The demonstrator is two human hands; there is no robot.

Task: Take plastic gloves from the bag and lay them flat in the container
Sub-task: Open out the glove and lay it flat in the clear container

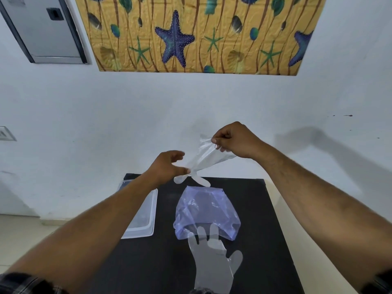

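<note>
A clear plastic glove (203,159) is stretched in the air above the far edge of the black table. My right hand (235,140) pinches its cuff at the upper end. My left hand (169,164) holds it near the fingers, which dangle below. A bluish plastic bag (206,211) lies on the table under the glove, its mouth towards me. A second clear glove (214,262) lies flat on the table, its fingers tucked into the bag's mouth. The clear container (146,221) sits to the left of the bag, partly hidden by my left forearm.
The black table (265,240) stands against a white wall. A starfish-patterned panel (199,32) hangs high on the wall, and a grey cabinet (44,28) is at the upper left. Pale floor shows on both sides of the table.
</note>
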